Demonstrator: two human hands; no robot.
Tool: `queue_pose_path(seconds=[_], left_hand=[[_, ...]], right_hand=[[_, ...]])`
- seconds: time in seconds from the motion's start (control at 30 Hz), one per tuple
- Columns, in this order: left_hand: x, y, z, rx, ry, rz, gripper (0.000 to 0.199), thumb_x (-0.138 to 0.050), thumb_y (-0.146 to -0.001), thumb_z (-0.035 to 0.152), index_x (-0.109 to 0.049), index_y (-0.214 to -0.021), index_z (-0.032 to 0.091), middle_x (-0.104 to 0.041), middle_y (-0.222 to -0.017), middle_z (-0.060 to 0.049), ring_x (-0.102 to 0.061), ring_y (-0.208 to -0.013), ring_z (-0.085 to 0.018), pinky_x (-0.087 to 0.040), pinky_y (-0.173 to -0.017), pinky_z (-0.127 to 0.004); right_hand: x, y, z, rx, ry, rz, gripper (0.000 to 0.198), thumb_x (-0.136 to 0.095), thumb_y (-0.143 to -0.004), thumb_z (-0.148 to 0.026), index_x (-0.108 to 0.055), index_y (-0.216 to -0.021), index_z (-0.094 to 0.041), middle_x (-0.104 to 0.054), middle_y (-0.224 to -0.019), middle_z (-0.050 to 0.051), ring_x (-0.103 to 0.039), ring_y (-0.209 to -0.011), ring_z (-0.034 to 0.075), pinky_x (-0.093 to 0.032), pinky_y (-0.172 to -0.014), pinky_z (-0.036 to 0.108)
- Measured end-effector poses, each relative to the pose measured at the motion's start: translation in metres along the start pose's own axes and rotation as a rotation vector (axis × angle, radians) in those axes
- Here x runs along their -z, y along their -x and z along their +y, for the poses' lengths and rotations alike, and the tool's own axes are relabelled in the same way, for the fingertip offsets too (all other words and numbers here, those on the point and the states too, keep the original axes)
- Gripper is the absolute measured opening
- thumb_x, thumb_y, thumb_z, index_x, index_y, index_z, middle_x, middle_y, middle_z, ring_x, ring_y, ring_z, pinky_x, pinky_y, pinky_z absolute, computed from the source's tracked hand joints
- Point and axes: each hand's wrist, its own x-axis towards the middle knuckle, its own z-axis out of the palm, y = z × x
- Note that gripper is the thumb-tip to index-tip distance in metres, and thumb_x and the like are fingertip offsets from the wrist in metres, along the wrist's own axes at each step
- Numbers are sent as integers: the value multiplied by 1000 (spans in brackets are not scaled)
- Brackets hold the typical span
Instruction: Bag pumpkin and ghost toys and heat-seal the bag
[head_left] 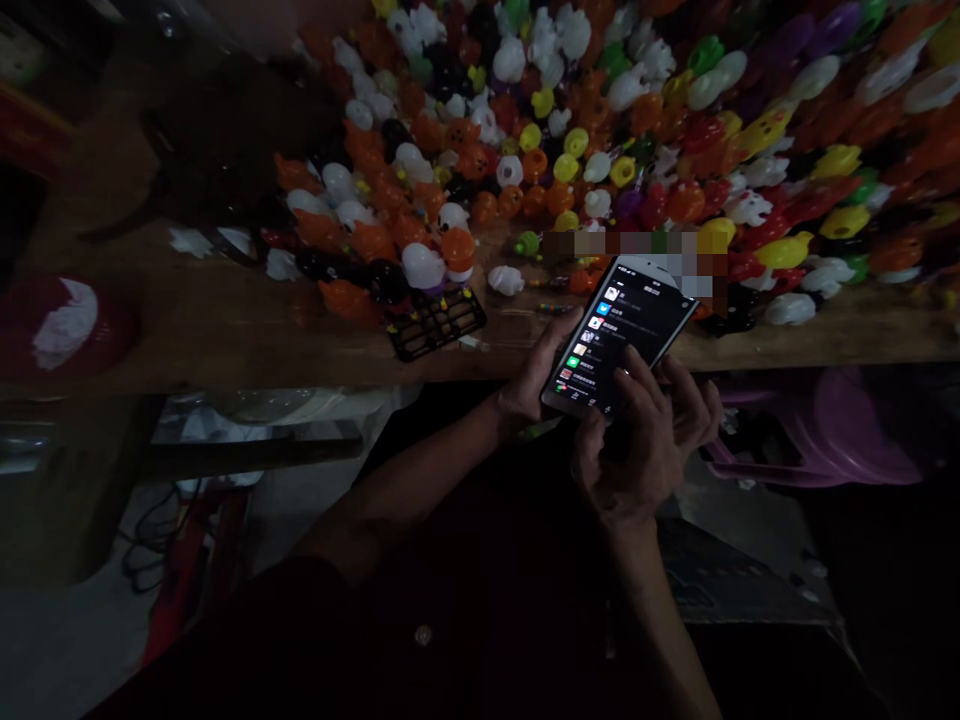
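A white-edged smartphone (611,335) is tilted in front of me, its lit screen showing a dark list with small coloured icons. My left hand (536,370) is closed around the phone's left edge and lower corner. Over the lower right of the screen is my right hand (645,440), its fingers spread and one fingertip at or just above the glass. It holds nothing. Just beyond the phone, small plastic figures (536,190) in orange, white, yellow, red and black crowd the wooden table. A black grid rack (437,325) lies at the table's front edge, left of the phone.
A dark red container (67,325) with a white patch stands on the table at far left. Beneath the table's right side is a pink plastic stool or chair (840,430). Cables (154,540) and a red object (184,580) lie at lower left. The light is dim.
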Motion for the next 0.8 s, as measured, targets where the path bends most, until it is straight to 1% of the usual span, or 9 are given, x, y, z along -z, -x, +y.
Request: queue_pose_path(seconds=[0.07,0.1,0.23,0.37,0.5,0.63,0.8], left_hand=[[1,0,0,26,-21,-70,53,-33,-105,46,-77,-107,18,-79,-98,-9,-70,-116,-29,-58,-99,-39],[2,-1,0,35,-20,-81,54,-32,-105,47,-77,-106,18,-79,-97,-8,-71,-115,-28,-58,-98,-38],[5,-2,-1,62,-9,-51,55,-29,-106,48,-76,-107,19,-79,-95,-7,-71,-113,-27,-59,-96,-37],[7,-4,-1,76,0,-94,60,-25,-106,49,-75,-105,16,-79,-99,-9,-71,-112,-27,-59,-97,-36],[9,-5,-1,100,0,-78,59,-27,-105,52,-76,-102,18,-78,-101,-8,-72,-110,-25,-59,-94,-34],[11,-6,-2,88,-14,-85,58,-30,-105,52,-77,-104,17,-78,-97,-9,-71,-110,-28,-58,-96,-38],[12,-8,-4,75,-35,-46,53,-34,-104,51,-77,-109,20,-78,-92,-8,-72,-108,-28,-59,-95,-40]], right_hand=[[0,0,0,-1,-1,4,36,-59,-93,-29,-59,-129,-22,-70,-132,9,-55,-136,32,-32,-117,62],[0,1,0,-1,-5,7,36,-59,-93,-29,-59,-129,-22,-70,-132,8,-55,-136,32,-32,-117,62],[-1,0,0,-5,-13,4,36,-59,-94,-27,-58,-129,-21,-69,-134,8,-54,-136,31,-30,-119,61],[-1,0,1,-5,-15,1,36,-59,-94,-26,-58,-129,-21,-69,-133,8,-54,-137,30,-30,-119,59],[-1,2,2,-15,-21,-4,36,-59,-94,-27,-58,-130,-21,-69,-134,9,-53,-137,30,-29,-120,59],[-1,3,3,-10,-18,11,36,-59,-94,-28,-59,-129,-21,-70,-133,8,-55,-136,31,-31,-118,61],[-1,3,3,-5,-27,10,36,-60,-93,-27,-59,-129,-21,-70,-133,8,-54,-137,31,-30,-118,61]])
